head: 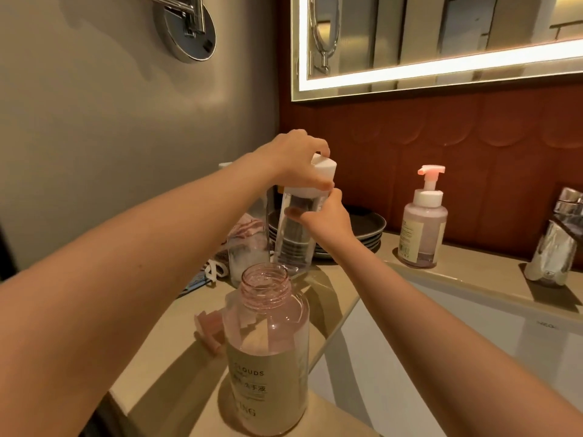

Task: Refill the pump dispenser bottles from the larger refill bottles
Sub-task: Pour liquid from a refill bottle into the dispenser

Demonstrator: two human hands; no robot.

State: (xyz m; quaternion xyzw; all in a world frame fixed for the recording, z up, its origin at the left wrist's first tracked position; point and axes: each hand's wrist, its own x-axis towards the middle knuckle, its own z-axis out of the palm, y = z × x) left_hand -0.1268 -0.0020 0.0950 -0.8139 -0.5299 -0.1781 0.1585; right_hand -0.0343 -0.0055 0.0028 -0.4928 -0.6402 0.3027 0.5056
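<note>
A tall clear bottle (295,244) with a white pump top (317,178) stands on the beige counter (164,351) left of the sink. My left hand (296,157) grips the white top from above. My right hand (325,216) holds the clear body just below it. Close to me stands a large pink refill bottle (268,357) with a beige label, its neck open and uncapped. Its pink cap (208,334) lies on the counter to its left. A pink pump dispenser bottle (422,228), pump fitted, stands behind the sink.
A white sink basin (473,357) fills the right side, with a chrome tap (558,241) at its far right. Dark stacked plates (366,231) and a glass holding packets (246,247) sit behind the clear bottle. A lit mirror (441,42) hangs above.
</note>
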